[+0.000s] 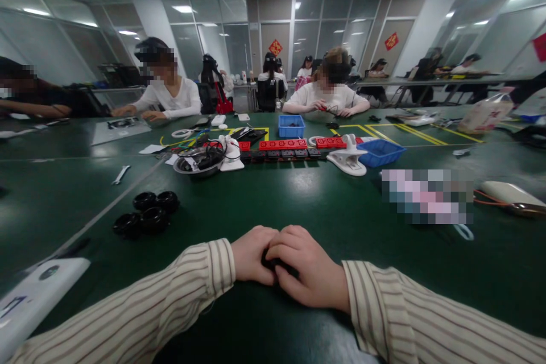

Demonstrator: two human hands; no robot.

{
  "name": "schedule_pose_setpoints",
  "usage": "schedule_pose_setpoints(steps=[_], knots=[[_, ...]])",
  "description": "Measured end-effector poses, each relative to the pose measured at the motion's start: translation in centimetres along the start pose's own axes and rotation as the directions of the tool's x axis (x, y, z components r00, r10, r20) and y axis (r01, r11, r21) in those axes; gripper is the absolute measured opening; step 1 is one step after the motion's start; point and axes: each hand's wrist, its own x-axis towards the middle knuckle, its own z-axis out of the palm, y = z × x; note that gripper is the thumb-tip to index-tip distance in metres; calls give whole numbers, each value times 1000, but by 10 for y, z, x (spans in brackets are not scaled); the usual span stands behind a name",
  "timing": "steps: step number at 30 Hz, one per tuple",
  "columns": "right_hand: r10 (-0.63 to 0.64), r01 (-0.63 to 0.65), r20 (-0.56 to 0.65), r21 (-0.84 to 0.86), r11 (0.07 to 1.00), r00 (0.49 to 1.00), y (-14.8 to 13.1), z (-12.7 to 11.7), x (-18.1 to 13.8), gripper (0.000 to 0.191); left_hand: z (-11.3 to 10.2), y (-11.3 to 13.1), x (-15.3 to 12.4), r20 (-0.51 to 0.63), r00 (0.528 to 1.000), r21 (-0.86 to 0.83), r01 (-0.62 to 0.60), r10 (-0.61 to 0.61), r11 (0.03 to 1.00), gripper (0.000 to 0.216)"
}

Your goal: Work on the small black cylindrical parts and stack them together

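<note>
My left hand [251,255] and my right hand [307,271] rest together on the green table [324,205] near its front edge. Both are curled closed around a small dark object [273,263] that shows only as a sliver between them; I cannot make out what it is. Striped sleeves cover both forearms. A cluster of several black rings [147,213] lies to the left of my hands, out of their touch.
A white device [34,296] sits at the near left and a small wrench [120,174] further back. Mid-table are a bowl of cables [200,160], red and black blocks [284,148], two blue bins [379,152] and a white clamp [348,159]. People sit across the table.
</note>
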Motion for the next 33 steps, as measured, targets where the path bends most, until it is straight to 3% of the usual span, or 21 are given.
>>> schedule_pose_setpoints(steps=[9, 14, 21, 28, 33], knots=[[-114, 114, -3, 10, 993, 994, 2, -3, -1, 27, -3, 3, 0, 4, 1000, 38, -3, 3, 999, 32], [26, -25, -109, 7, 1000, 994, 6, -2, -3, 27, -7, 6, 1, 2, 1000, -65, 22, -22, 998, 46], [152, -156, -43, -118, 981, 987, 3, 2, 0, 16, -2, 6, 1, -37, 999, -17, 23, -23, 1000, 29], [76, -80, -50, -70, 994, 996, 2, 2, 0, 17, -3, 0, 0, -8, 1000, -120, -15, 14, 993, 25], [-21, 20, -9, -63, 998, 1000, 3, 1, -1, 20, -5, 1, 0, 9, 999, -63, 36, -35, 997, 15]])
